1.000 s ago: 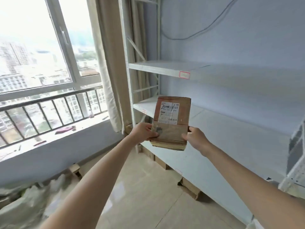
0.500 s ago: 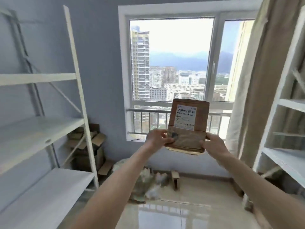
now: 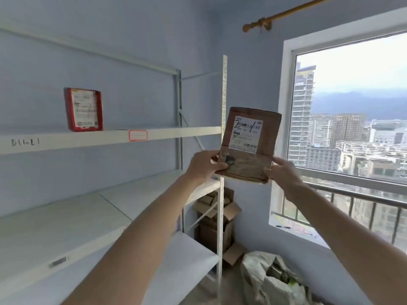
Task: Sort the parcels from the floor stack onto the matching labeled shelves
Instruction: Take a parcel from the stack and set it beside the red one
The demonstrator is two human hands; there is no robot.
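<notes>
You hold one brown parcel (image 3: 250, 144) upright at frame centre, label facing you. Your left hand (image 3: 203, 165) pinches its lower left corner, thumb across the front face. Your right hand (image 3: 280, 172) grips the lower right edge, fingers curled behind it. One red parcel (image 3: 83, 109) stands on the upper shelf (image 3: 176, 132) at upper left. One red-bordered shelf label (image 3: 138, 135) is visible. Three shelf levels show.

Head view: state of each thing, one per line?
Brown parcel: upright in the air, label facing camera.
Left hand: grip on parcel's lower left corner.
Right hand: grip on parcel's lower right corner.
Red parcel: standing on upper shelf.
Cartons: flaps open, on floor.
</notes>
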